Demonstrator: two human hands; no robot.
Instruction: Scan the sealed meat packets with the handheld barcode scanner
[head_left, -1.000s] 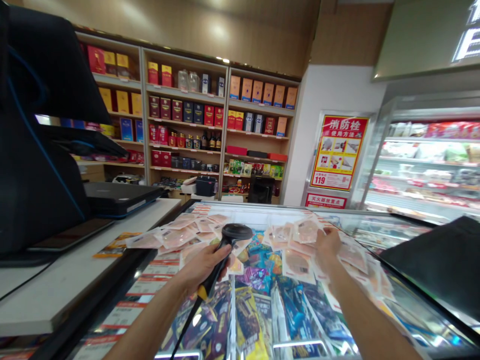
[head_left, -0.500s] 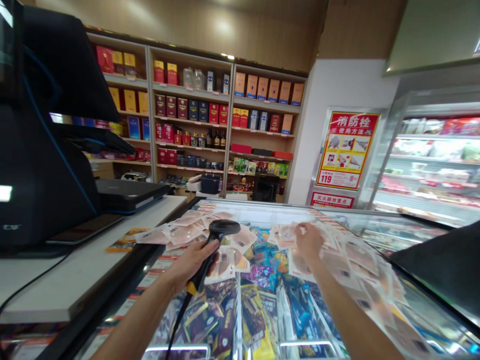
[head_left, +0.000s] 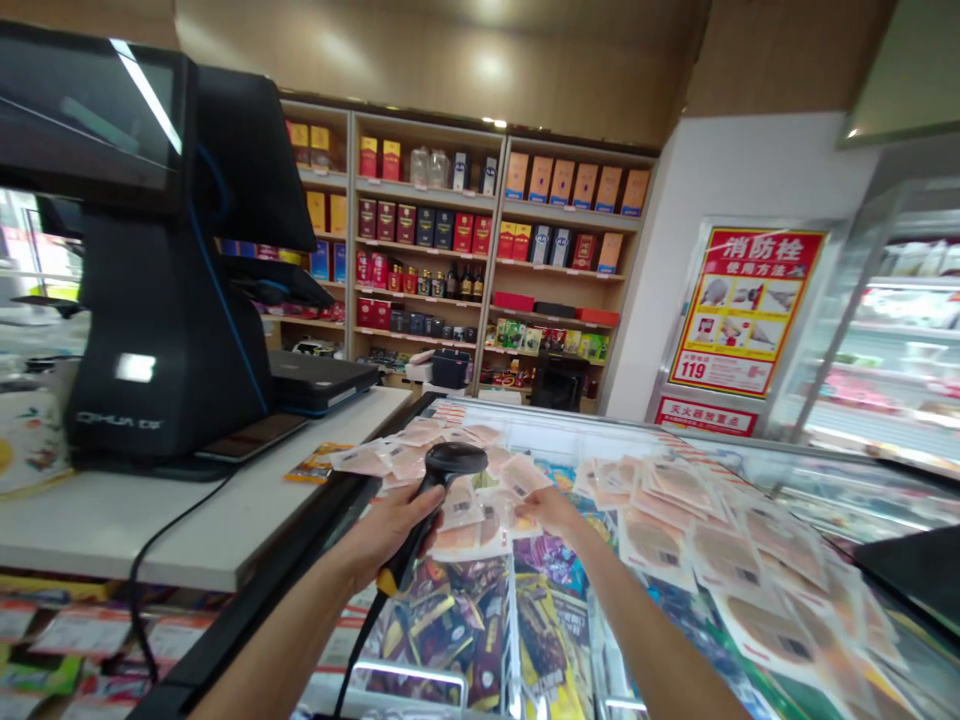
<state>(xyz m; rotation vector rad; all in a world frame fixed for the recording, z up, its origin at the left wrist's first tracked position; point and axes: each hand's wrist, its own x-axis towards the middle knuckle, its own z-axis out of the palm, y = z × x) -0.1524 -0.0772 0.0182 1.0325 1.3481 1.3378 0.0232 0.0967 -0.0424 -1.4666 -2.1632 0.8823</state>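
Note:
My left hand [head_left: 395,522] is wrapped round the handle of a black barcode scanner [head_left: 456,460] with yellow trim; its cable hangs down toward me. The scanner head is over a loose pile of flat clear packets, each with a pale round content and a small label. At this pile's right edge, the fingers of my right hand [head_left: 553,510] are pinched on a flat clear packet [head_left: 491,522]; the fingertips partly cover its edge. A second, larger spread of the same packets [head_left: 716,550] lies on the glass to the right of my right forearm.
Beneath the packets, a glass-topped freezer [head_left: 551,425] shows colourful wrapped goods. On the left, a white counter [head_left: 195,525] carries a black till [head_left: 161,330], a phone [head_left: 255,437] and an orange packet [head_left: 319,462]. Shelves of boxes [head_left: 424,228] stand behind.
My right hand has moved left from the right-hand packets to the left pile. My left hand still holds the scanner. The view has turned left, showing more of the till.

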